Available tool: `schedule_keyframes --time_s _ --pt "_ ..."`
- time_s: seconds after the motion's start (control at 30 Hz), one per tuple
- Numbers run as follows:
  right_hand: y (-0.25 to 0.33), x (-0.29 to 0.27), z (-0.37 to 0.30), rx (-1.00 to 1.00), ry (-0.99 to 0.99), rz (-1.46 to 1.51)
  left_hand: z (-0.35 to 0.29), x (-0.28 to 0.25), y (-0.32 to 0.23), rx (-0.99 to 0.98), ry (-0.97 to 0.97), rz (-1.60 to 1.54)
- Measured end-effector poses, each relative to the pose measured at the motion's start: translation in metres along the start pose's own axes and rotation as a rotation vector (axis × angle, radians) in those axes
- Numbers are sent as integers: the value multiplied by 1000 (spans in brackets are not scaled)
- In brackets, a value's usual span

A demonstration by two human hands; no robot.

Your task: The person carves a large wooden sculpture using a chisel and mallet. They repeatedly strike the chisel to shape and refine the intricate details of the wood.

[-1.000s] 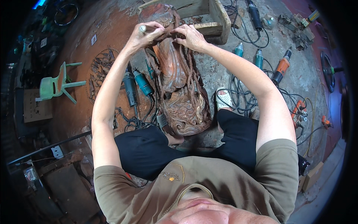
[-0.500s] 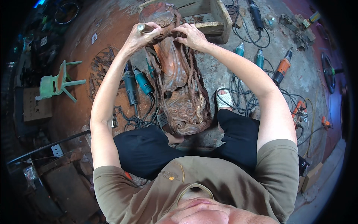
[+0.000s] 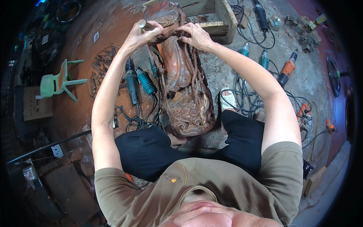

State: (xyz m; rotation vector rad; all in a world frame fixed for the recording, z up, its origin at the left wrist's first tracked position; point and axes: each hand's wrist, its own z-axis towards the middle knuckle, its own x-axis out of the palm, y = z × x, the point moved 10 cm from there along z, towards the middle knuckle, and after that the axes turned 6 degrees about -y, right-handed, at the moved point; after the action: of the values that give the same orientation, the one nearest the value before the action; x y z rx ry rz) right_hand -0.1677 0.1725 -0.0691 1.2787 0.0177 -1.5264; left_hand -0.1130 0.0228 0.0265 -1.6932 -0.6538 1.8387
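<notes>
Carving, hands — apparently touching it, gripped handle

Left hand grips 1 handle; right hand at wood carving.

There are two hands: a bare left hand and a bare right hand. One pale, round-ended cylindrical handle and one carved brown wooden sculpture count singly. At least six cylindrical power tools show: on the left, one dark grey tool and one teal tool; on the right, two more teal ones, one orange-and-black tool and, farther off, one dark blue tool. There is one pale-green plastic chair and one open wooden box. The slender dark pieces at left overlap too much to count.
</notes>
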Motion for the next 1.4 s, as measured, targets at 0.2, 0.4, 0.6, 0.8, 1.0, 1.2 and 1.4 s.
schedule_keyframes --time_s 0.2,0.4,0.6,0.8,1.0,1.2,1.4 --pt "8 3 2 -22 -8 -2 4 9 -14 224 -82 7" --pt "2 1 -1 -18 20 6 -11 -1 6 -50 36 -84" --pt "2 3 -1 -37 44 34 -38 11 3 -118 -73 -175" --pt "-14 5 3 12 10 138 -42 26 -11 50 -211 -204" --pt "-10 5 4 -13 -12 159 -48 34 -30 261 -271 54" --pt "-13 8 4 -5 27 161 -51 40 0 -118 -124 -184" --pt "-9 1 9 -3 50 274 -45 37 -41 357 -252 94"
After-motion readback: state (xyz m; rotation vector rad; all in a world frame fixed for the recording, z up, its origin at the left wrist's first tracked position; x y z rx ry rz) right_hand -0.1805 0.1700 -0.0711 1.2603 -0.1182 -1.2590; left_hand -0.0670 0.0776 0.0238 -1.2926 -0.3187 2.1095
